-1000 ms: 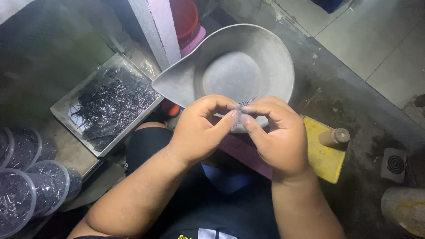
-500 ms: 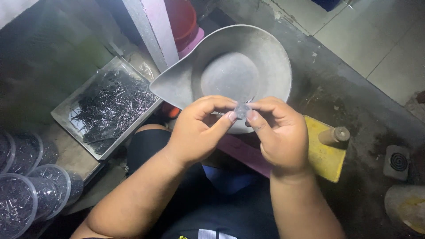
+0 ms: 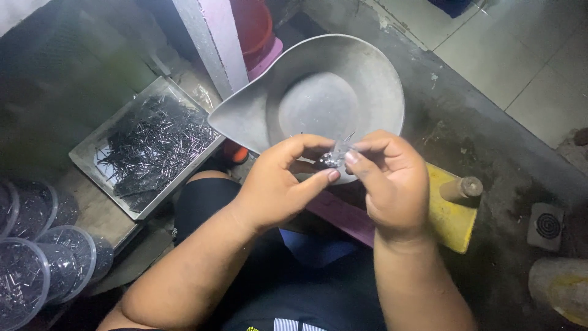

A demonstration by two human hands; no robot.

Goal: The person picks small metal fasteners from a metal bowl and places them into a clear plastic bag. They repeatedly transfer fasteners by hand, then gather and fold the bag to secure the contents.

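My left hand (image 3: 278, 184) and my right hand (image 3: 392, 178) meet in front of me and pinch a small bundle of thin metal pins (image 3: 334, 156) between their fingertips. The bundle is held just above the near rim of a grey metal pan with a pouring spout (image 3: 257, 119). A couple of loose pins stick up from the bundle. The pan's bottom looks bare. My knees and dark shorts are below the hands.
A grey tray of dark loose pins (image 3: 150, 147) lies to the left. Round clear tubs of pins (image 3: 37, 263) stand at the lower left. A yellow block with a wooden handle (image 3: 456, 205) lies right, near a floor drain (image 3: 547, 225). A red bucket (image 3: 254, 27) stands behind.
My fingers have shifted slightly on the pin bundle, working it between the fingertips. The hands stay over the pan's near rim.
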